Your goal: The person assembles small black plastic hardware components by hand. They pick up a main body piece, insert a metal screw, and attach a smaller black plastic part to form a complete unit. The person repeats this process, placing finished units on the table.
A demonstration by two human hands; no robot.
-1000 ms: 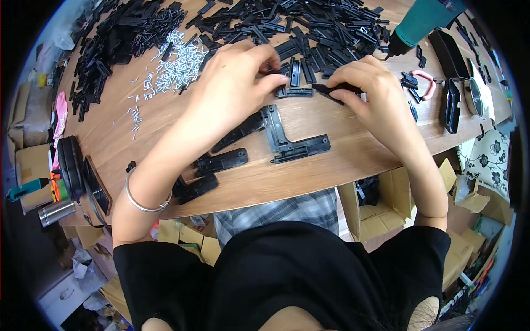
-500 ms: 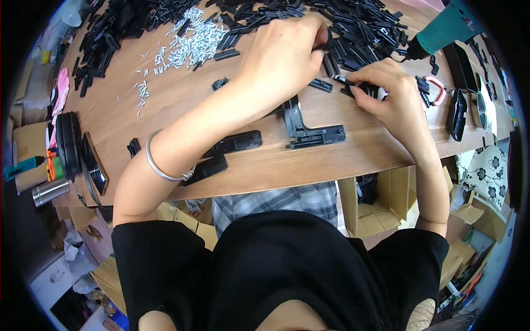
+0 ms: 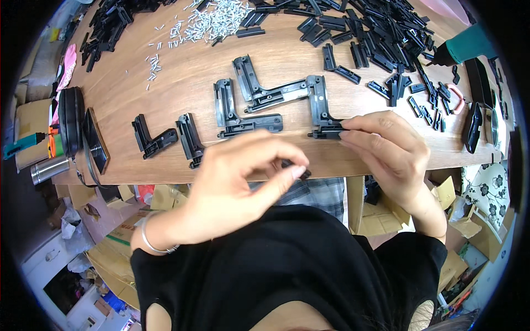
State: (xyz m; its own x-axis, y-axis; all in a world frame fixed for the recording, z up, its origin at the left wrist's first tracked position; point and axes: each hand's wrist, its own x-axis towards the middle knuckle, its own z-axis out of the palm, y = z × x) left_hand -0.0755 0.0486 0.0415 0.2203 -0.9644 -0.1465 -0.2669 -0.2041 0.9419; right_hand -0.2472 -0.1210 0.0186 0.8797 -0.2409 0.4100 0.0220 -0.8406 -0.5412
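Note:
Near the table's front edge, my left hand (image 3: pixel 245 182) pinches a small black plastic piece (image 3: pixel 303 174) between thumb and fingers; much of it is hidden. The thumb and fingertips of my right hand (image 3: pixel 389 151) close on the near end of a black L-shaped plastic part (image 3: pixel 318 105), which lies on the table. To its left rest more of these L-shaped parts: one upper one (image 3: pixel 245 77) touching it, another (image 3: pixel 224 102) just below, one (image 3: pixel 190 138) partly behind my left hand, and a smaller one (image 3: pixel 153 138) farther left.
Silvery screws (image 3: pixel 221 22) lie heaped at the back, with a few strays. Black plastic pieces (image 3: pixel 381 33) pile up at the back right, and others (image 3: pixel 107 33) back left. A teal power screwdriver (image 3: pixel 466 45) points in from the right. A phone (image 3: pixel 97 140) and black case (image 3: pixel 72 121) lie left.
My left hand has come back from the black pile toward the front edge, holding a small piece. My right hand has moved from the loose pieces to the L-shaped part. The view has shifted.

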